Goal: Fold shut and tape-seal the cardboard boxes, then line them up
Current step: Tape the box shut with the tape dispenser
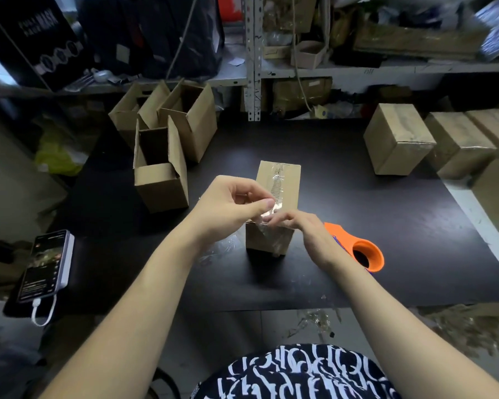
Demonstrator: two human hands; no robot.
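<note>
Brown cardboard box (280, 185), flaps closed with clear tape (277, 180) along its top, stands mid black table (386, 226). Left hand (231, 203) pinches the tape's loose end over the near edge; right hand (308, 230) fingertips touch it there, grip unclear. Orange tape dispenser (357, 249) lies just right; open cardboard boxes (162, 180) back left, sealed boxes (398, 139) far right.
</note>
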